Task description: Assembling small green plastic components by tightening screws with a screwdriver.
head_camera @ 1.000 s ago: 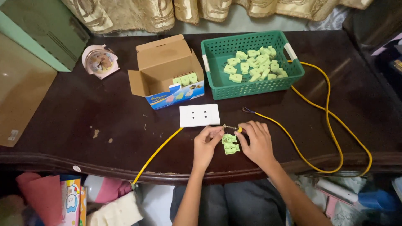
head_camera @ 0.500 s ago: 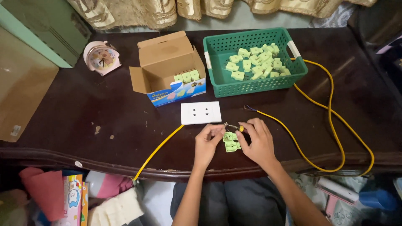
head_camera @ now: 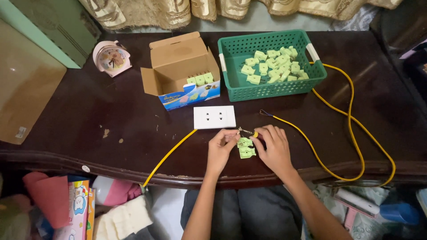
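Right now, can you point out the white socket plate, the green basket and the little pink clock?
White socket plate (head_camera: 214,117): head view, middle of its front face.
Green basket (head_camera: 271,90): head view, near wall of the basket.
Pink clock (head_camera: 111,58): head view, centre of its dial.

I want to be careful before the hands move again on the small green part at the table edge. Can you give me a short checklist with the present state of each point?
1. Left hand touches the green part: ok, its fingers meet the part's left side.
2. Right hand holds the small screwdriver: ok, tip points left, above the part.
3. Tip seated in a screw: cannot tell, too small.
4. Part supported on the table: ok, though near the front edge.
5. Yellow cable clear of the hands: ok, its bare end lies apart, behind the right hand.
6. White socket plate out of the way: ok, just behind the hands.
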